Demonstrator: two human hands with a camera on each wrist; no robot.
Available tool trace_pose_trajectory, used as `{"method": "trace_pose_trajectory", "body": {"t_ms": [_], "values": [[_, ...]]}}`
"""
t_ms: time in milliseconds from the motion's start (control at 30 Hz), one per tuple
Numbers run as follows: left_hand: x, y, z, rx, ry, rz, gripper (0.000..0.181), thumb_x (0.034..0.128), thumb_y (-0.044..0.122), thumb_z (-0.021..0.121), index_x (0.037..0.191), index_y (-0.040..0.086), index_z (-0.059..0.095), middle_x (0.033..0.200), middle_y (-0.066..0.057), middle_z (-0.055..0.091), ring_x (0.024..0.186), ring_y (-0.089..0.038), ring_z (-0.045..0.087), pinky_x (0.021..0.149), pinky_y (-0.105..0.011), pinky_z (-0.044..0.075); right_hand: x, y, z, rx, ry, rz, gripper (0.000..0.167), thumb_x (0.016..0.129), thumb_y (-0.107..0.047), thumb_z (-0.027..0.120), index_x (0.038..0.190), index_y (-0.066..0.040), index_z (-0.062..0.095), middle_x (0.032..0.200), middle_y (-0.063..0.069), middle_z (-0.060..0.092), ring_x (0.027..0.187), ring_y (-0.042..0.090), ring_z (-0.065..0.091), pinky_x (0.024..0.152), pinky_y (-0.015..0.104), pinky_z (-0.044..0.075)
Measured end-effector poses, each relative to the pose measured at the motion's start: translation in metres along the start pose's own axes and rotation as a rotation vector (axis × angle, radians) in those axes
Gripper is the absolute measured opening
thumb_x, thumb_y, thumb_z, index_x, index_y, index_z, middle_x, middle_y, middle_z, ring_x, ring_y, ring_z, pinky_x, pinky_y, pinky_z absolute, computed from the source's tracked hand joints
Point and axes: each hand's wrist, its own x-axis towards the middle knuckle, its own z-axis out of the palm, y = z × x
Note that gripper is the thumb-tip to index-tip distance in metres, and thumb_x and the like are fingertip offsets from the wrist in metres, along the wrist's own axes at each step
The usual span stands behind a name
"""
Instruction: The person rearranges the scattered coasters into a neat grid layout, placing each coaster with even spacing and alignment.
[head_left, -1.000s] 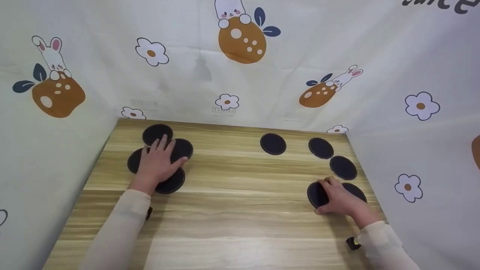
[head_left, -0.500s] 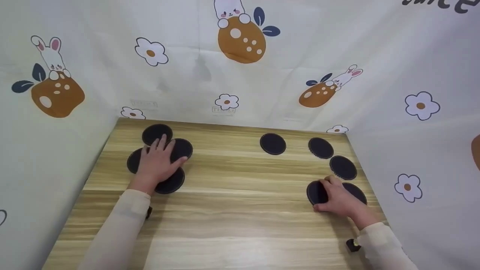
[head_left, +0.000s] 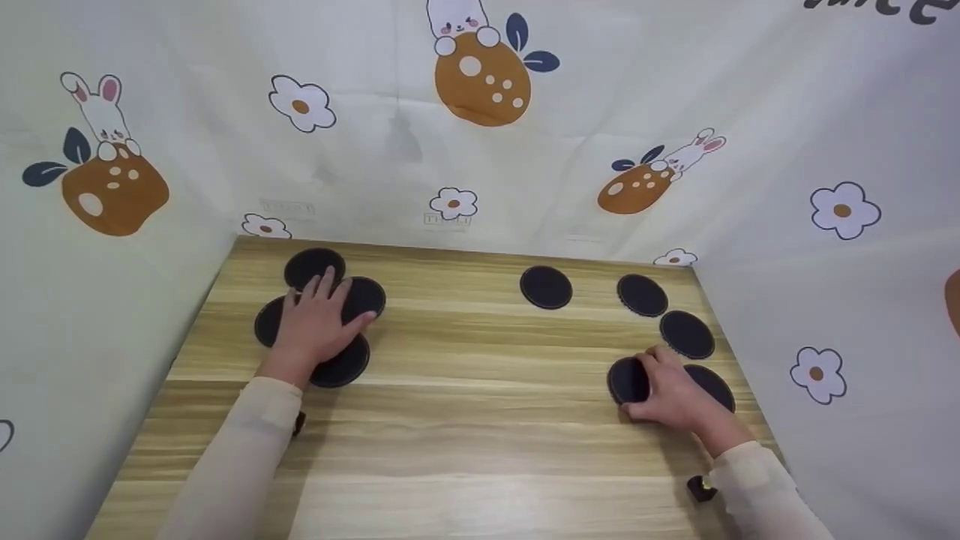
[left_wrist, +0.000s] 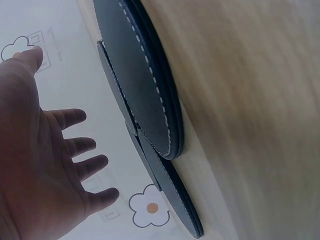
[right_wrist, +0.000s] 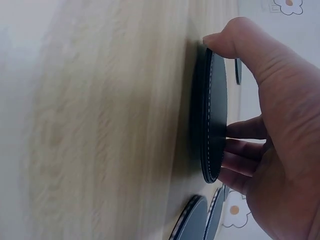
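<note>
Enclosed booth, rabbit patterned sheeting [head_left: 360, 165], woodgrain tabletop [head_left: 465, 360]

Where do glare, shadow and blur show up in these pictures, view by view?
Head view: pale glare brightens the near part of the table, and a shadow falls beside the left sleeve; left wrist view: the wood grain looks blurred, while the nearest disc shows distinct stitches; right wrist view: dark shadow lies along the held disc in the right hand.
</note>
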Motion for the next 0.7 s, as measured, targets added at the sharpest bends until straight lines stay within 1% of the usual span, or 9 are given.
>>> {"method": "trace_pose_trajectory", "body": {"t_ms": [167, 267, 400, 567, 700], "values": [[0.0, 0.0, -0.001, 0.015, -0.007, 0.001, 0.092, 0.1098, 0.07, 0.047, 0.171, 0.002, 0.038, 0.178, -0.032, 0.021, 0.162, -0.055, 0.025, 0.125, -0.081, 0.019, 0.012, -0.005, 0.001, -0.013, 0.023, -0.038, 0.098, 0.073, -0.039, 0.094, 0.144, 0.017, 0.057, 0.136, 0.029, 0.052, 0.126, 0.044, 0.051, 0.108, 0.059, 0.051], [0.0, 0.0, -0.002, 0.013, -0.007, 0.001, 0.092, 0.1098, 0.071, 0.047, 0.171, 0.002, 0.038, 0.178, -0.033, 0.021, 0.161, -0.056, 0.025, 0.125, -0.081, 0.019, 0.019, -0.009, 0.0, -0.003, 0.019, -0.047, 0.097, 0.074, -0.038, 0.094, 0.145, 0.017, 0.057, 0.139, 0.031, 0.051, 0.127, 0.046, 0.051, 0.108, 0.061, 0.05], [0.001, 0.0, -0.003, 0.001, 0.001, 0.001, 0.092, 0.1093, 0.071, 0.048, 0.17, 0.002, 0.04, 0.177, -0.033, 0.021, 0.161, -0.057, 0.025, 0.125, -0.082, 0.018, 0.032, -0.016, -0.001, 0.014, 0.012, -0.056, 0.098, 0.074, -0.037, 0.093, 0.147, 0.016, 0.055, 0.143, 0.031, 0.05, 0.129, 0.045, 0.05, 0.11, 0.06, 0.05], [0.0, -0.001, -0.003, -0.006, 0.001, -0.004, 0.092, 0.1093, 0.07, 0.049, 0.17, 0.003, 0.039, 0.177, -0.034, 0.02, 0.161, -0.057, 0.024, 0.125, -0.082, 0.017, 0.049, -0.029, -0.002, 0.044, 0.005, -0.081, 0.099, 0.074, -0.036, 0.095, 0.149, 0.015, 0.055, 0.144, 0.028, 0.049, 0.128, 0.042, 0.05, 0.109, 0.056, 0.051], [-0.001, -0.002, -0.002, -0.007, -0.002, -0.007, 0.092, 0.1096, 0.07, 0.049, 0.171, 0.003, 0.038, 0.178, -0.033, 0.019, 0.161, -0.057, 0.024, 0.125, -0.082, 0.017, 0.064, -0.041, -0.001, 0.076, -0.008, -0.096, 0.099, 0.074, -0.035, 0.095, 0.15, 0.015, 0.054, 0.145, 0.029, 0.047, 0.13, 0.043, 0.048, 0.109, 0.056, 0.051]]}}
